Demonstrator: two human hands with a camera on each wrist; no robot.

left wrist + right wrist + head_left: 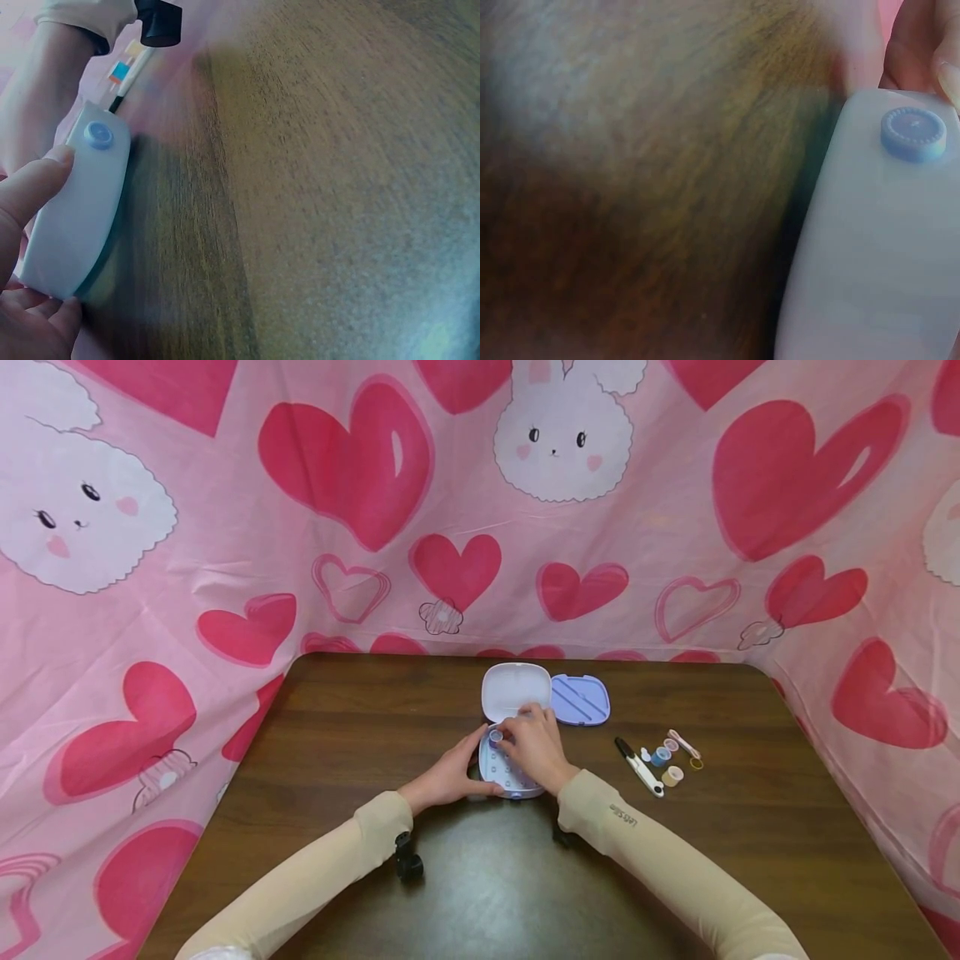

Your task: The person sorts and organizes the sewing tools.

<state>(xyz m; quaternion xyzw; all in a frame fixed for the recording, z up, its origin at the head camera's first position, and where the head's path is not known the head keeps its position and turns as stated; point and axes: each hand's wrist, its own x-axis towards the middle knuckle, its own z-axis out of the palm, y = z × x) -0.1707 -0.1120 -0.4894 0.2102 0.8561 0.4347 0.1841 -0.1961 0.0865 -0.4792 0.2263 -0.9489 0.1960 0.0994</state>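
A small white sewing box (517, 792) stands with its lid (516, 692) raised, rows of small pegs showing inside. My left hand (448, 774) holds the box at its left side, thumb along the front wall and fingers round the left end. Over the box's interior, my right hand (536, 747) pinches a purple-blue thread spool (495, 738) at the back left corner. The front wall bears a round blue button (98, 135), seen in both wrist views. The right fingertips are hidden in both wrist views.
A lilac tray with slots (581, 700) lies behind the box to the right. Farther right are thread snips (640, 767), a blue spool (661, 757), a cream spool (672, 776), a pink spool (671, 745) and a pinkish strip (684, 744). A patterned cloth hangs behind the wooden table (360, 727).
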